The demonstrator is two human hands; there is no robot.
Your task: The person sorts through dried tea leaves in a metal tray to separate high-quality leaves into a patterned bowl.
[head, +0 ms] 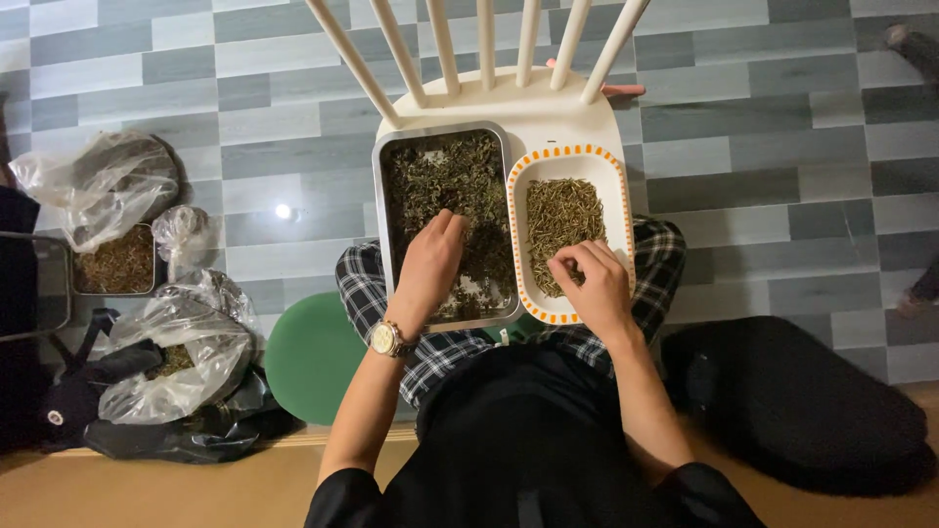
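A: Landmark: the white chair seat [548, 112], seen from above, spindles pointing away from the viewer. What rests on it?

B: Two containers side by side. Toward the seat's left edge, a rectangular metal tray [383, 210] of dark green dried leaves [445, 181]. Toward its right edge, touching the tray, a white oblong dish [618, 200] with an orange-dashed rim, holding pale, thin dried stems [559, 215].

A: And the hands?

B: The left hand [432, 259], a wristwatch [383, 338] on its wrist, lies palm down on the leaves at the near end of the tray, fingers loosely together, closed on nothing visible. The right hand [595, 284] sits at the dish's near end, fingertips pinched together over the stems; whether a stem is held cannot be told.

A: Packages?

B: All lie on the grey tiled floor, well left of the seat. A crumpled clear plastic bag [93, 181] is farthest from the viewer; below it, a small tray of brownish dried material [119, 262] and a knotted clear bag [184, 235]. Nearest, a clear bag [181, 347] over dark contents rests on black plastic. No labels are legible. A green round stool [308, 357] stands just left of the person's checked trouser leg [357, 288]. A black cushion [792, 401] lies to the seat's near right.
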